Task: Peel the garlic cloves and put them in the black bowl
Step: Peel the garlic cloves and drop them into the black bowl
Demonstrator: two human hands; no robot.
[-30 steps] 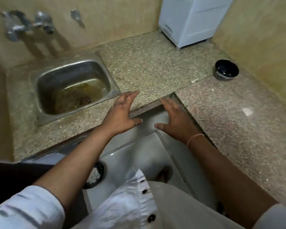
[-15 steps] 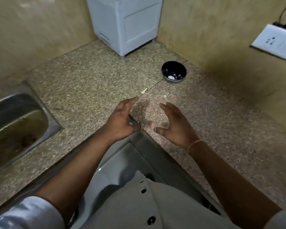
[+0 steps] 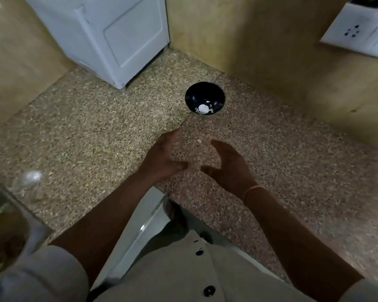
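Speckled stone counter fills the corner. A white box unit stands at the back. My left hand and right hand are over the counter, near each other, palms facing, fingers straight and spread, holding nothing. The black bowl sits beyond the fingertips, near the wall. White garlic pieces lie in it. A small pale scrap lies on the counter between my hands.
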